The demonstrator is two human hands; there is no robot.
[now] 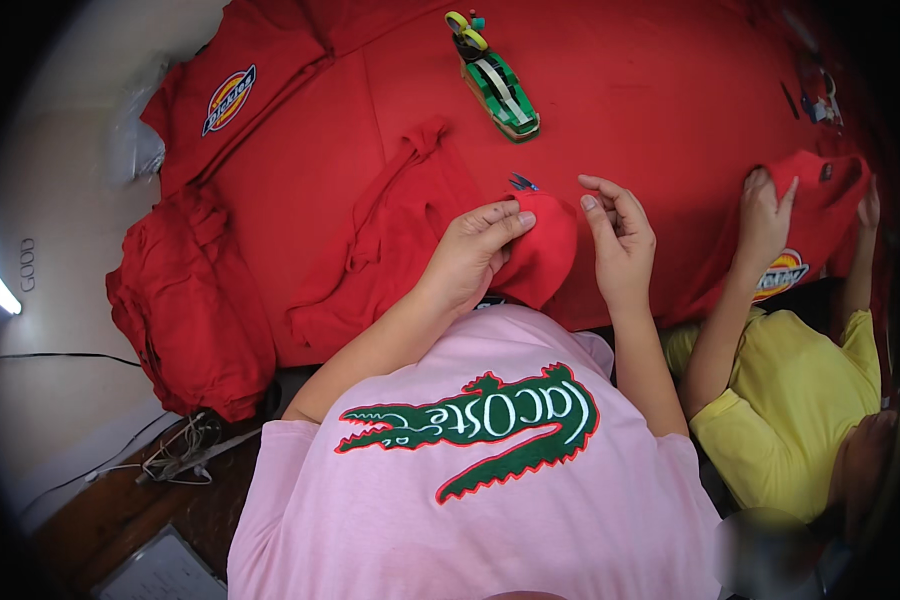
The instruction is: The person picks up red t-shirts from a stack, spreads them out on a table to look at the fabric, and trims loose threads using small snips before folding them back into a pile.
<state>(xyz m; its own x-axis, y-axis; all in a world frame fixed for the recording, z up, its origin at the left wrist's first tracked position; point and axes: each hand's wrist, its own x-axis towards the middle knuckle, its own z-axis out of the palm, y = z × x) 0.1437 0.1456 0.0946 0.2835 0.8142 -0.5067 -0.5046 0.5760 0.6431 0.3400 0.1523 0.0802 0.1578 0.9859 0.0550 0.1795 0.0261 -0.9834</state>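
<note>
My left hand (pixel 480 245) pinches the edge of a red garment (pixel 545 250) between thumb and fingers, close in front of my chest. The rest of that cloth (pixel 380 240) seems to spread leftward in folds over the table. To the right of the held edge, my right hand (pixel 622 240) is raised with its fingers curved and a gap between thumb and forefinger. Nothing shows in it. Just beyond the held cloth lies a small blue tool (pixel 522 183), perhaps thread snips, partly hidden by the fabric.
A green tape dispenser (pixel 505 100) with yellow tape rolls stands on the red table (pixel 630 90). Red garments lie at far left (pixel 260 110) and in a heap (pixel 195 300) at near left. At right, a co-worker in yellow (pixel 800 390) handles another red garment (pixel 820 195).
</note>
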